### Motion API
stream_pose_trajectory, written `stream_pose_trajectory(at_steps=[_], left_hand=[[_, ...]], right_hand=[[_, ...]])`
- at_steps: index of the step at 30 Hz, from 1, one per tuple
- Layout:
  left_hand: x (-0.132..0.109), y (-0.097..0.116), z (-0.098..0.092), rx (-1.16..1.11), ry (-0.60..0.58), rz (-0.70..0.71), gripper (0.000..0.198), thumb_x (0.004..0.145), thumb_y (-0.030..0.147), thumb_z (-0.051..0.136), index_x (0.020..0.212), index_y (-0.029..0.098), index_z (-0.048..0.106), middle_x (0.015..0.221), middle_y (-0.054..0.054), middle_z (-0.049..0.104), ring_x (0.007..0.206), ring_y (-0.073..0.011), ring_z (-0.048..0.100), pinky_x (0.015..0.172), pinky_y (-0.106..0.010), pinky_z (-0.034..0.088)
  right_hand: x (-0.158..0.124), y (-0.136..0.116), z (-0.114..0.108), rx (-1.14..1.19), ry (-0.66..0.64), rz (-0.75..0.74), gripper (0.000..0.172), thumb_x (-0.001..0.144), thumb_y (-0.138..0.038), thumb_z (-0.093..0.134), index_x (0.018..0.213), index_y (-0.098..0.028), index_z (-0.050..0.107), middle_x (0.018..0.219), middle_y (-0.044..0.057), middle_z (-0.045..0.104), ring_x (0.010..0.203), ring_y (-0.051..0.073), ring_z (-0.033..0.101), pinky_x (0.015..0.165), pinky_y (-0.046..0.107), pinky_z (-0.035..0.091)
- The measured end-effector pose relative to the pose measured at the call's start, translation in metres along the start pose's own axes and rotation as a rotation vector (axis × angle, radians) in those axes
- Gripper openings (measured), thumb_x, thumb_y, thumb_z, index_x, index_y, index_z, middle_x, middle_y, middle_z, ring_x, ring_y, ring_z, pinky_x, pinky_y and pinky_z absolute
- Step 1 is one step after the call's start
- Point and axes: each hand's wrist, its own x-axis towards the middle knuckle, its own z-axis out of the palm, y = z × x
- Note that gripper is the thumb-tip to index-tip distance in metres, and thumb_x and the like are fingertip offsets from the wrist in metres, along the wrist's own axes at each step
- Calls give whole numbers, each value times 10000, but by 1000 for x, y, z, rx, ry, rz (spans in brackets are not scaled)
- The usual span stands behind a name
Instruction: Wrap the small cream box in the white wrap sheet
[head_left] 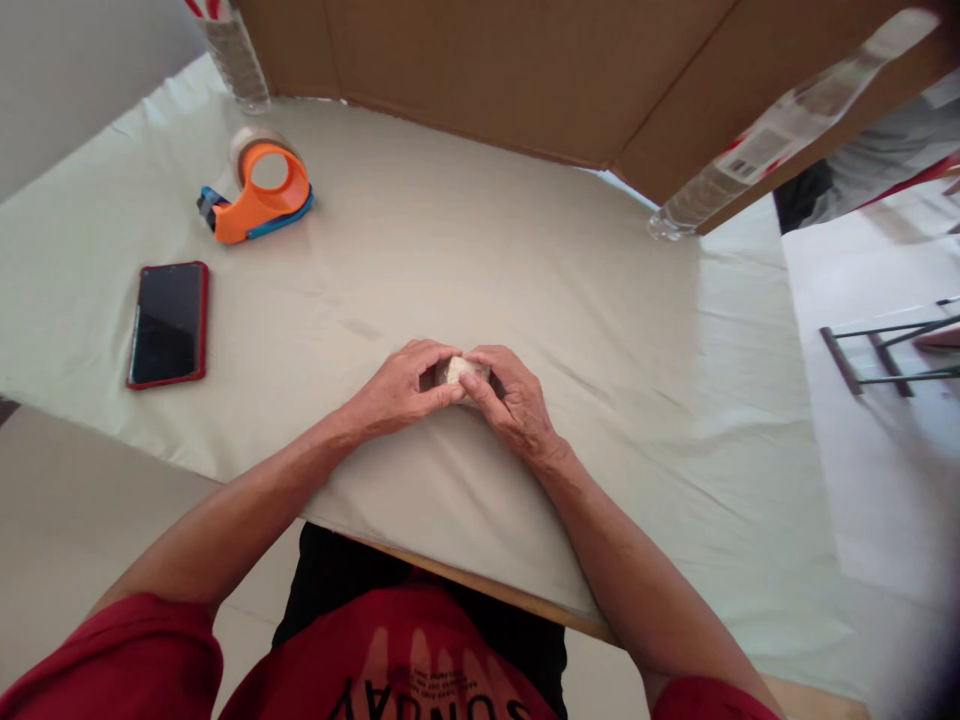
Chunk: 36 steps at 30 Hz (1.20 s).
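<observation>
Two-handed, holding just one small pale piece [454,371] over the cloth-covered table [540,260], well to the right of the orange tape dispenser [259,208] and nearer the body. Clamping the left end of the piece between thumb and fingers with the left hand [405,385]; closing on the right end with the right hand [517,395], laying its thumb across the piece. Not being able to make out any wrapping for sure, seeing so little between the fingers. Judging by this grip, probably turning or working the piece at the fingertips, seemingly in mid-step. Calling next, most likely, for steady holding with one hand and a small shift of grip with the other, taking care against slipping. Not touching the tape dispenser or the phone [169,322], lying nearer the body and slightly left of that dispenser; likewise not touching the brown cardboard [480,80], standing beyond it.
</observation>
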Motion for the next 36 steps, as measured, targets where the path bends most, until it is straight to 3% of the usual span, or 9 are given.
stream_pose_trajectory(at_steps=[4,9,19,26,30,36], left_hand=[[1,0,-2,-14,-14,1,413,848,417,656,1174,163,675,1059,-93,691,925,-203,607,838,-337,498],[2,0,-3,-99,-10,-59,531,831,426,677,1286,158,624,1180,-112,685,997,-211,625,883,-331,506],[0,-1,-2,-72,10,-37,447,837,433,659,1201,173,674,1093,-88,703,933,-194,626,827,-311,514],[0,-3,-7,-79,40,-60,759,762,495,727,1413,168,513,1381,-172,584,1187,-287,593,983,-419,501],[-1,-8,-9,-65,21,-15,828,746,469,760,1466,202,449,1450,-174,520,1297,-324,531,1025,-461,483],[0,-11,-6,-3,-34,77,824,759,359,748,1496,222,406,1518,-158,462,1379,-335,456,1108,-489,422]], right_hand=[[1,2,1,-1,-9,17,269,974,-412,531,1162,-242,622,1143,89,689,1051,230,653,929,405,523],[-3,1,-1,12,-2,1,418,977,-483,493,1318,-249,550,1230,104,665,1113,257,637,965,434,512],[-1,4,2,52,-9,-27,339,953,-461,545,1215,-255,606,1205,105,667,1107,250,629,957,442,509],[-2,7,-2,215,181,157,492,929,-533,537,1334,-253,524,1322,120,616,1140,261,620,905,426,517],[-1,7,-3,193,119,166,569,887,-572,587,1355,-256,515,1326,124,629,1184,282,606,927,449,508],[-1,6,-3,117,-25,61,609,884,-531,618,1414,-269,474,1330,129,631,1211,297,601,1010,499,471]])
